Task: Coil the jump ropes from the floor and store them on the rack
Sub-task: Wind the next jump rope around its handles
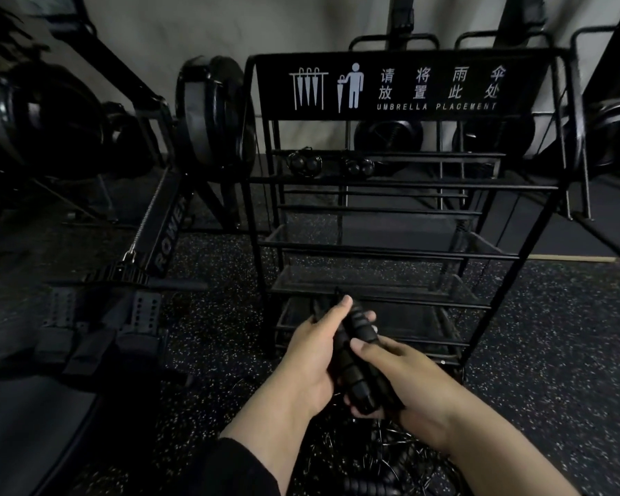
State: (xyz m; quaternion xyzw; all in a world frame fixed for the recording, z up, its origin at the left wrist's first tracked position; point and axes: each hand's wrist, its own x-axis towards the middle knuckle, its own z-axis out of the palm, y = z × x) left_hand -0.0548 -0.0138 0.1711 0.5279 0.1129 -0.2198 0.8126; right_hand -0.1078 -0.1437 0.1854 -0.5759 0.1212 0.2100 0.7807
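Observation:
Two black ribbed jump rope handles [358, 366] lie side by side between my hands, low in front of the rack. My left hand [312, 349] grips them from the left, fingers curled behind them. My right hand [398, 374] wraps them from the right, thumb across the front. Thin black rope [383, 449] hangs down from the handles into a loose tangle on the floor. The black metal rack [408, 180], signed "UMBRELLA PLACEMENT", stands just ahead. Two stored jump ropes [303, 164] [357, 166] hang from its upper bars, their handle ends showing.
A rowing machine [165, 241] stretches along the left, its footrests near my left arm. Weight plates [212, 116] lean against the wall behind the rack. More black handles and rope [369, 485] lie on the speckled rubber floor [552, 334] below my hands.

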